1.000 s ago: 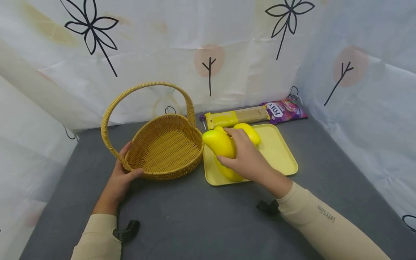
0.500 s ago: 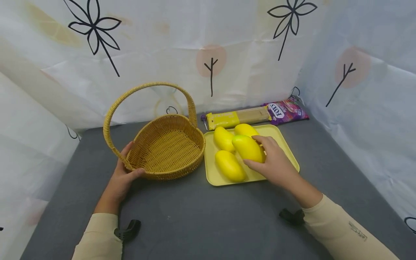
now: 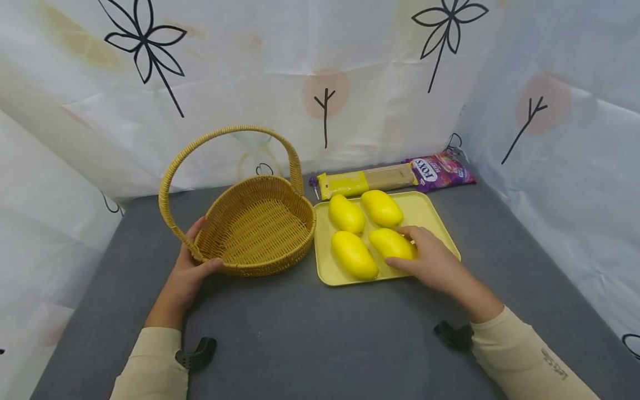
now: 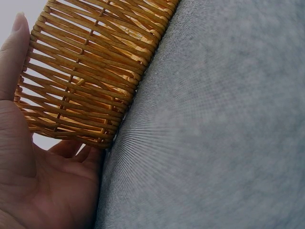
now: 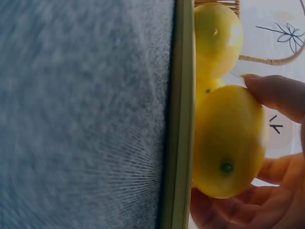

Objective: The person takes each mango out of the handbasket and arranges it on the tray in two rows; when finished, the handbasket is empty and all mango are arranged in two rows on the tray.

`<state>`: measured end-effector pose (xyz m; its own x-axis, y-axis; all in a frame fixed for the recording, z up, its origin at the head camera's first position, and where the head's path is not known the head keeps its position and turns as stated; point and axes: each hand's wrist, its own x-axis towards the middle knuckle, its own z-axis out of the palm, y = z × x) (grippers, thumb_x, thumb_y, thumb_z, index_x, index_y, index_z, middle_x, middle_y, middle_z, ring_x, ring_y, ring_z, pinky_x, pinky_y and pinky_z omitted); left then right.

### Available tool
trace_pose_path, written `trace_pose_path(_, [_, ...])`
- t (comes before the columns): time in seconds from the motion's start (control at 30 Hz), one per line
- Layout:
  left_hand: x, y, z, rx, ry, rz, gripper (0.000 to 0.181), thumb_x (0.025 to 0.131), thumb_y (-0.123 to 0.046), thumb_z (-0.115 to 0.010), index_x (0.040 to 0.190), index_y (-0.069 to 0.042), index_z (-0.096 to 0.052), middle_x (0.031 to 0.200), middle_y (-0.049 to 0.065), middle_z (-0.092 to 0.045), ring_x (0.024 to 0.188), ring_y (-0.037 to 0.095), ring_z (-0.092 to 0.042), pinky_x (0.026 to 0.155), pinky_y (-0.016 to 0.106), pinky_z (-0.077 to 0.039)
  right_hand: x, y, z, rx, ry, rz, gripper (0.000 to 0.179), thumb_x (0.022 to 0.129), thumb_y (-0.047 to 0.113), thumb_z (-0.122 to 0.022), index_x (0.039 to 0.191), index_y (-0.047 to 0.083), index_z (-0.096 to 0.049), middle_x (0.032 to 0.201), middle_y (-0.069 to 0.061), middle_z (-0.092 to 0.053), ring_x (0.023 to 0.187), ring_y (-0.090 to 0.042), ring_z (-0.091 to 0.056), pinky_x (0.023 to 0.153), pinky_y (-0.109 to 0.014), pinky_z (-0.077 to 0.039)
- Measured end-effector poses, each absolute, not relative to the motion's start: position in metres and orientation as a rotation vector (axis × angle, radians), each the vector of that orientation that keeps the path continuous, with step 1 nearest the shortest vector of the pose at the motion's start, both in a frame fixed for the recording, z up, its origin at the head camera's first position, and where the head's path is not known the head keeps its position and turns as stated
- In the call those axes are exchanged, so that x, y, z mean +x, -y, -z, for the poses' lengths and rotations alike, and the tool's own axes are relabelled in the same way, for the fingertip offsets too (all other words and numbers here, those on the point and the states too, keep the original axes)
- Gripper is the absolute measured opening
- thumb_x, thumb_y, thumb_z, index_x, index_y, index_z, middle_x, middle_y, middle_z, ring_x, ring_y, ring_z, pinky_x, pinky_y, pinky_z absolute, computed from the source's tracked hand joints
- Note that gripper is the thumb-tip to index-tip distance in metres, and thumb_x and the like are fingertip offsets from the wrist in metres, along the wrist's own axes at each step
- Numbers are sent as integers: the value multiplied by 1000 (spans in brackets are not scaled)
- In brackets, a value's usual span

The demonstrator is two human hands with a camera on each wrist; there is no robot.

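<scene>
My left hand [image 3: 192, 272] holds the left side of a wicker basket [image 3: 265, 266], thumb at the front and fingers behind it. In the left wrist view the basket's woven side [image 4: 90, 71] stands between thumb and fingers. Inside the basket only its woven bottom shows. Several yellow mangoes lie on a pale yellow tray [image 3: 435, 222]. My right hand [image 3: 432, 258] grips the front right mango [image 3: 392, 244], which sits on the tray. Around it lie a front left mango [image 3: 354, 255], a back left mango [image 3: 346, 214] and a back right mango [image 3: 381, 208].
Behind the tray lie a yellow-wrapped pack of noodle-like sticks [image 3: 370, 182], a purple FOX'S bag [image 3: 442, 171] and a small purple lollipop [image 3: 314, 182]. The basket's tall handle [image 3: 235, 129] arches above it. Patterned white cloth [image 3: 280, 66] encloses the grey table [image 3: 310, 339] at back and sides.
My right hand has carried the mango right from beside the basket and lowered it onto the tray's front right part. The left hand keeps its hold on the basket.
</scene>
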<state>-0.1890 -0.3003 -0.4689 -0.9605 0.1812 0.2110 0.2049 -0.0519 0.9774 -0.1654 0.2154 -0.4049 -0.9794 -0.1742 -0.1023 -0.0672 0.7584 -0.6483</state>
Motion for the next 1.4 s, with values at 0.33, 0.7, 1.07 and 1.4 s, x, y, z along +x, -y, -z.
trace_pose_path(0.33, [-188, 301, 468, -421, 2165, 2212, 97, 103, 7, -71, 176, -24, -17, 178, 14, -14, 153, 26, -31, 112, 22, -36, -166, -219, 412, -234, -2797, 975, 88, 101, 53, -76, 159, -7, -46, 153, -30, -50, 134, -46, -50, 114, -67, -37])
trace_pose_path(0.7, [-188, 300, 467, -434, 2126, 2241, 95, 103, 8, -70, 176, -23, -17, 177, 14, -14, 152, 28, -30, 111, 23, -37, -167, -226, 411, -269, -2762, 982, 89, 102, 51, -76, 162, -5, -42, 156, -30, -48, 137, -47, -48, 115, -68, -35])
trace_pose_path(1.07, [-187, 299, 468, -439, 2136, 2235, 94, 104, 7, -69, 176, -23, -17, 177, 15, -14, 153, 28, -29, 112, 23, -36, -165, -226, 414, -234, -2780, 970, 91, 102, 55, -74, 161, -7, -42, 153, -32, -50, 132, -47, -52, 111, -69, -40])
trace_pose_path(1.4, [-186, 299, 467, -439, 2143, 2228, 94, 104, 7, -69, 176, -23, -17, 177, 15, -13, 153, 29, -29, 112, 22, -36, -163, -225, 413, -239, -2760, 993, 90, 102, 57, -72, 159, -7, -45, 151, -30, -53, 128, -46, -56, 106, -67, -46])
